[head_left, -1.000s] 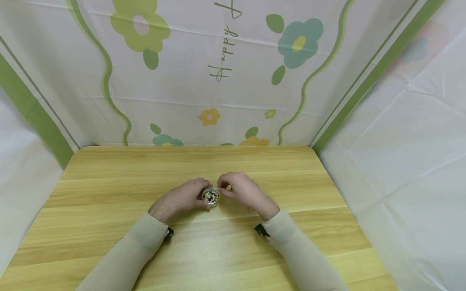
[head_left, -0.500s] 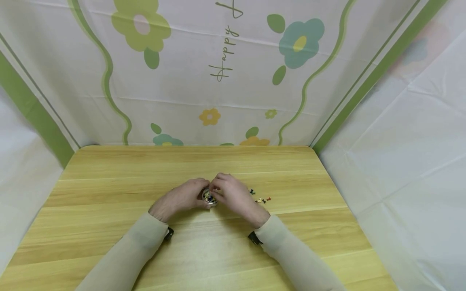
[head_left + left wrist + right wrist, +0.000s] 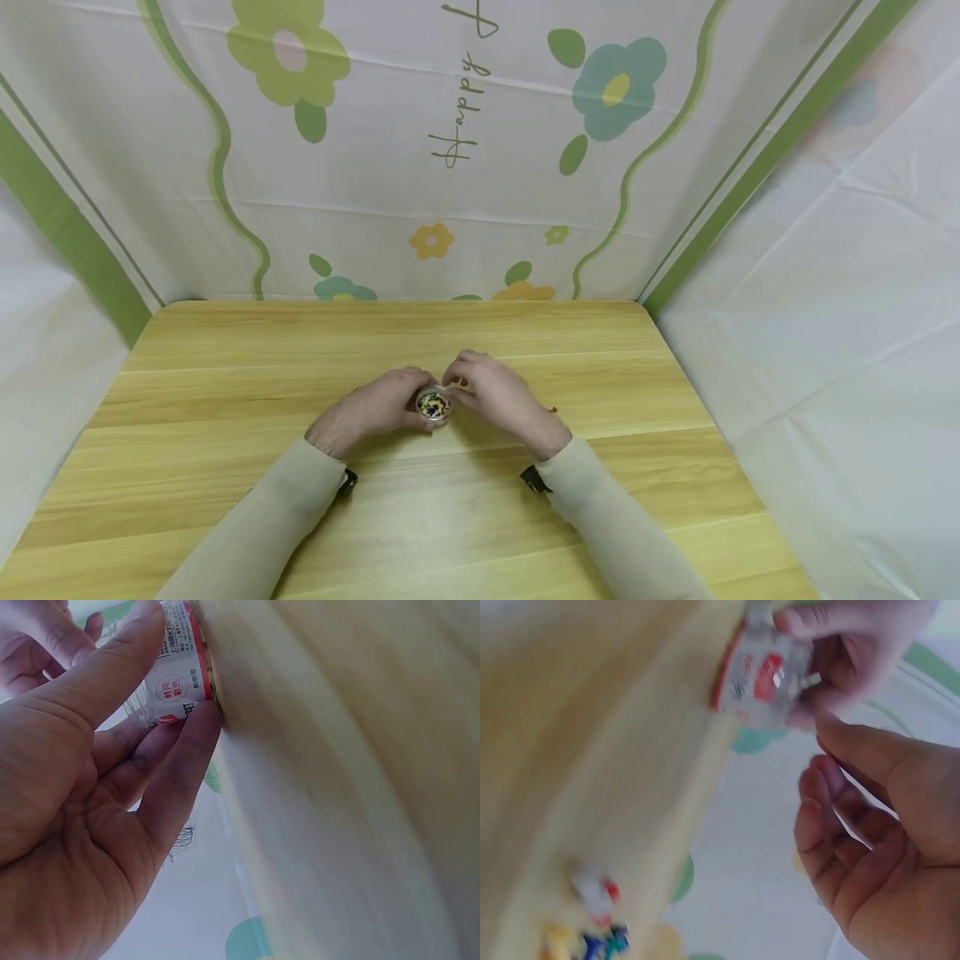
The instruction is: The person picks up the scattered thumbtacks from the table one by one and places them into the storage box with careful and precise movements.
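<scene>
White fabric (image 3: pixel 390 192) hangs as a far wall, printed with green, teal and orange flowers, wavy green vines and the word "Happy" turned sideways; paler sheets close in the left and right sides. Below it spreads a yellowish wooden table (image 3: pixel 450 533) with rounded far corners. Two arms in beige sleeves (image 3: pixel 258 517) reach in from the near edge, with a black band (image 3: pixel 535 480) at each wrist.

The left hand (image 3: pixel 382 402) wraps its thumb and fingers around a small clear cylindrical jar (image 3: pixel 180 679) with a white and red label. The jar stands upright near the middle of the table, between the two hands, its base against the wood and its open mouth facing up.

The right hand (image 3: pixel 497 395) is just to the right of the jar, thumb and forefinger tips drawn close together near the rim, other fingers loosely bent; whether anything is pinched between them cannot be told.

Smallest are the mixed bright pieces (image 3: pixel 434 406) inside the jar, yellow and dark ones among them. A red piece (image 3: pixel 553 409) lies on the table right of the right wrist, and the right wrist view shows a loose, blurred blue and green cluster (image 3: pixel 607 943) there.
</scene>
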`<state>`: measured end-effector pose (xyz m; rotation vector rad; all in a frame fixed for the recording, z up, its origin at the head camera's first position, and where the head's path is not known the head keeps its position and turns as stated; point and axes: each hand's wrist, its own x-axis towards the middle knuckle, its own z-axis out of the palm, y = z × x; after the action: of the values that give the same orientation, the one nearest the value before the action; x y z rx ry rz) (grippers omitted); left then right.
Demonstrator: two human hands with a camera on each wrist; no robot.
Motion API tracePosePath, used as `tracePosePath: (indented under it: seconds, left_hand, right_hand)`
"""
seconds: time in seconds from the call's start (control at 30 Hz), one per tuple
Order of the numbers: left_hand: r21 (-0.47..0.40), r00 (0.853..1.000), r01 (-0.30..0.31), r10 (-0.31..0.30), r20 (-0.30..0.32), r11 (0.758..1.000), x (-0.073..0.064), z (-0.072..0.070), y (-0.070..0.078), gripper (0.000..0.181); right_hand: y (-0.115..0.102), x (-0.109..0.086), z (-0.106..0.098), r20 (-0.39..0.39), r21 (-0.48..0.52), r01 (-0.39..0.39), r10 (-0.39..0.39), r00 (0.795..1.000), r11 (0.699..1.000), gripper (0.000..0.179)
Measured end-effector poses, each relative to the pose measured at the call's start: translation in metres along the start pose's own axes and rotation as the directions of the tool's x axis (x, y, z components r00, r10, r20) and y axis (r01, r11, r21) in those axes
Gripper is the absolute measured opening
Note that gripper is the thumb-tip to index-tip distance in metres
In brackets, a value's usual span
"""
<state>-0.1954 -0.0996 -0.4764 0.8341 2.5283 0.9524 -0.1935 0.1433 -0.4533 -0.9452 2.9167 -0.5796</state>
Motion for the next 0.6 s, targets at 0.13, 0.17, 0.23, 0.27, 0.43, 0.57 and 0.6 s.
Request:
tracePosePath:
  seconds: [0.13,0.17,0.23,0.27,0.43,0.57,0.6]
  left_hand:
    - [0.018,1.0,-0.009,0.009,-0.007,1.0,0.0,0.0,0.001,0.044]
    - [0.023,1.0,-0.005,0.006,-0.008,1.0,0.0,0.001,0.001,0.044]
    - [0.033,1.0,0.003,-0.002,-0.008,0.999,0.0,0.001,0.001,0.045]
    - [0.035,1.0,0.007,-0.007,-0.008,0.999,-0.001,0.0,0.002,0.046]
    - [0.041,1.0,0.028,-0.027,-0.009,0.999,-0.001,0.0,0.002,0.049]
    - [0.025,0.999,0.033,-0.032,-0.009,0.999,0.0,0.001,0.002,0.048]
    - [0.02,0.999,0.031,-0.031,-0.009,0.999,0.0,0.002,0.001,0.048]
  right_hand:
    - [0.011,-0.002,-0.015,0.034,-0.006,-0.016,0.016,0.999,1.0,0.016]
    - [0.013,-0.003,-0.019,0.042,-0.011,-0.014,0.015,0.999,1.0,0.016]
    - [0.02,-0.005,-0.026,0.063,-0.026,0.0,0.001,0.998,1.0,0.017]
    - [0.023,-0.005,-0.029,0.072,-0.033,0.008,-0.006,0.997,0.999,0.017]
    - [0.039,-0.01,-0.042,0.119,-0.078,0.052,-0.042,0.992,0.996,0.018]
    - [0.051,-0.015,-0.05,0.168,-0.092,0.04,-0.024,0.986,0.995,0.016]
    - [0.053,-0.016,-0.051,0.181,-0.094,0.031,-0.013,0.983,0.995,0.016]
